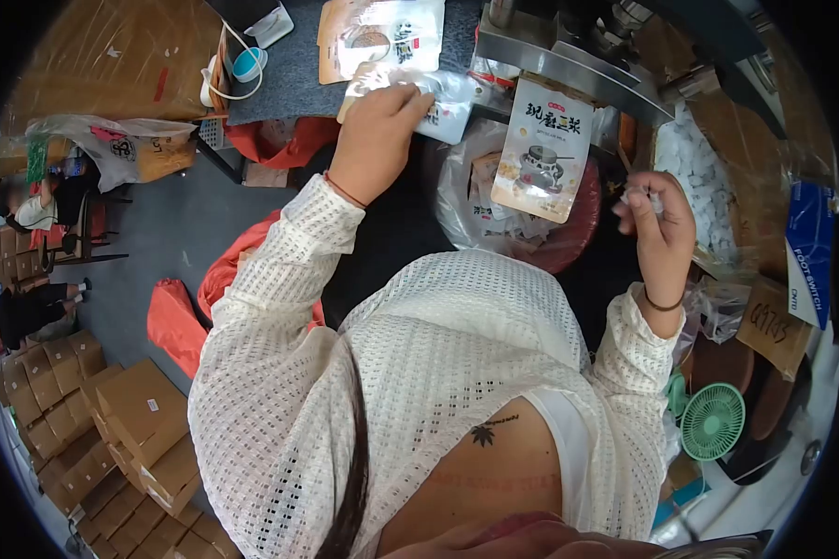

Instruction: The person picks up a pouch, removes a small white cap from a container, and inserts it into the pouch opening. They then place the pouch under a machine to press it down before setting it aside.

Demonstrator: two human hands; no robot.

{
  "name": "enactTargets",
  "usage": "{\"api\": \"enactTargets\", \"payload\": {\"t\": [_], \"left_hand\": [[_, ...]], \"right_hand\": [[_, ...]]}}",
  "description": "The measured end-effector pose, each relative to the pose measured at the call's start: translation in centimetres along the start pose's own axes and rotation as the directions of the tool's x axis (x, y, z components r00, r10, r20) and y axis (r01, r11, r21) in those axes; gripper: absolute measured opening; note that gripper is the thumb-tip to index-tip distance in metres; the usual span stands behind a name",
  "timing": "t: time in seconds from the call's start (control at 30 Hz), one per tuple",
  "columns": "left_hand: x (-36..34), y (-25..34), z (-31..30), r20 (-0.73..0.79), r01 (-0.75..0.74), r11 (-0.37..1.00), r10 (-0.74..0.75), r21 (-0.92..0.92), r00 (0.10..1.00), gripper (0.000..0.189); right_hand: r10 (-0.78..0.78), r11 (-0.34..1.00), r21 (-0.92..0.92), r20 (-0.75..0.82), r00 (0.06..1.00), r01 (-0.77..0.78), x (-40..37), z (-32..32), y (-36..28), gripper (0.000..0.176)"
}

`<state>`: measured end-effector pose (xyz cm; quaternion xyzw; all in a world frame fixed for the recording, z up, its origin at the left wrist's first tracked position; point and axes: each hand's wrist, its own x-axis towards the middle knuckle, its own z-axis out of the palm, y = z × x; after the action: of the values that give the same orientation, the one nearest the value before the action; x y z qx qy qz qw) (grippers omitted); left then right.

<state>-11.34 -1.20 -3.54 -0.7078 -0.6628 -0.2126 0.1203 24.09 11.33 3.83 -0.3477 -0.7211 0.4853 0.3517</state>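
My left hand (pixel 382 130) is closed on the edge of a shiny white-and-gold pouch (pixel 452 107) at the table's front edge. Behind it lies another printed pouch (pixel 382 42). In my right hand (pixel 660 219) the fingers pinch a small white packet (pixel 651 200), mostly covered by the fingers. Between my hands, a printed pouch (pixel 543 149) with a bowl picture hangs face up below the metal machine (pixel 569 65). Right of my right hand stands a carton of small white packets (pixel 694 168).
Under the hanging pouch sits a red tub (pixel 583 219) lined with clear plastic, small packets inside. A green fan (pixel 713 421) and a blue foot-switch box (pixel 808 252) are at the right. Stacked cardboard boxes (pixel 144 410) and red bags (pixel 172 321) stand left; people sit beyond.
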Motion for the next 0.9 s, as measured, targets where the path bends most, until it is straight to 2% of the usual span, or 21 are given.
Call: {"api": "enactTargets", "payload": {"t": [0.03, 0.07, 0.1, 0.13, 0.17, 0.2, 0.27, 0.3, 0.37, 0.4, 0.43, 0.5, 0.53, 0.6, 0.67, 0.7, 0.8, 0.83, 0.9], "left_hand": [[-0.3, 0.9, 0.1, -0.089, 0.129, 0.968, -0.151, -0.216, 0.985, 0.029], [-0.1, 1.6, -0.1, -0.004, 0.229, 0.876, -0.254, -0.424, 0.967, 0.026], [0.2, 2.4, -0.5, 0.103, 0.325, 0.730, -0.333, -0.602, 0.937, 0.022], [0.5, 3.3, -1.0, 0.223, 0.411, 0.537, -0.381, -0.736, 0.897, 0.019], [1.0, 4.3, -1.6, 0.239, 0.391, 0.588, -0.320, -0.708, 0.917, 0.014], [1.3, 5.7, -1.7, 0.328, 0.445, 0.407, -0.325, -0.798, 0.887, 0.014], [2.0, 7.0, -1.5, 0.306, 0.387, 0.511, -0.239, -0.767, 0.922, 0.014], [2.3, 7.8, -1.5, 0.338, 0.402, 0.508, -0.218, -0.761, 0.915, 0.014], [2.8, 9.5, -1.6, 0.403, 0.433, 0.506, -0.174, -0.746, 0.898, 0.015], [2.9, 10.3, -1.4, 0.444, 0.481, 0.370, -0.185, -0.795, 0.877, 0.017], [3.1, 11.0, -1.2, 0.486, 0.520, 0.228, -0.188, -0.823, 0.853, 0.019], [2.9, 12.4, -0.7, 0.580, 0.571, -0.101, -0.147, -0.815, 0.801, 0.026], [2.9, 12.4, -0.5, 0.607, 0.601, -0.095, -0.070, -0.794, 0.791, 0.028], [2.8, 13.4, -0.3, 0.642, 0.634, -0.172, 0.006, -0.754, 0.766, 0.028], [2.9, 13.7, 0.0, 0.709, 0.709, -0.199, 0.083, -0.677, 0.701, 0.027], [3.2, 13.7, 0.2, 0.735, 0.742, -0.205, 0.125, -0.638, 0.667, 0.027], [4.1, 12.9, 0.4, 0.687, 0.685, -0.170, 0.057, -0.708, 0.724, 0.028], [4.7, 11.9, 1.1, 0.698, 0.698, -0.051, 0.016, -0.715, 0.716, 0.030], [6.0, 10.5, 1.8, 0.675, 0.645, -0.286, -0.009, -0.709, 0.738, 0.031]], "right_hand": [[0.061, 0.996, 0.073, -0.007, 0.998, -0.060, 0.0, 0.6, -0.2, 0.006], [0.011, 1.000, 0.015, 0.039, 0.999, -0.011, 0.2, 1.1, -0.2, 0.006], [-0.036, 0.998, -0.041, 0.087, 0.996, 0.040, 0.4, 1.6, -0.1, 0.006], [-0.079, 0.991, -0.096, 0.137, 0.987, 0.092, 0.7, 2.2, 0.0, 0.006], [-0.285, 0.909, -0.261, 0.177, 0.942, 0.324, 1.3, 2.8, -0.4, 0.007], [-0.293, 0.913, -0.242, 0.172, 0.941, 0.328, 1.6, 3.3, -0.9, 0.007], [-0.308, 0.918, -0.207, 0.164, 0.937, 0.338, 2.1, 3.9, -1.9, 0.008], [-0.340, 0.922, -0.157, 0.105, 0.935, 0.353, 2.5, 4.0, -2.1, 0.008], [-0.234, 0.971, -0.058, -0.016, 0.972, 0.233, 2.5, 4.8, -2.7, 0.009], [-0.175, 0.985, -0.002, -0.074, 0.982, 0.175, 2.6, 5.1, -2.9, 0.010], [-0.174, 0.983, -0.071, -0.096, 0.980, 0.167, 2.7, 5.1, -2.8, 0.011], [-0.252, 0.928, -0.288, -0.023, 0.968, 0.235, 2.5, 3.8, -3.1, 0.012], [-0.287, 0.880, -0.388, 0.027, 0.958, 0.274, 2.5, 3.1, -3.1, 0.013], [-0.254, 0.882, -0.390, 0.078, 0.964, 0.264, 2.1, 2.4, -2.8, 0.015], [-0.250, 0.882, -0.384, 0.112, 0.962, 0.273, 1.9, 1.7, -2.8, 0.015], [-0.339, 0.854, -0.399, 0.062, 0.939, 0.335, 2.0, 1.4, -2.3, 0.015], [-0.258, 0.874, -0.457, -0.155, 0.953, 0.163, 1.4, -0.5, -1.9, 0.016], [-0.268, 0.902, -0.386, -0.153, 0.951, 0.192, 1.4, -1.3, -0.7, 0.018], [-0.162, 0.934, -0.340, -0.135, 0.978, 0.108, 0.9, -1.1, -0.9, 0.018]]}}
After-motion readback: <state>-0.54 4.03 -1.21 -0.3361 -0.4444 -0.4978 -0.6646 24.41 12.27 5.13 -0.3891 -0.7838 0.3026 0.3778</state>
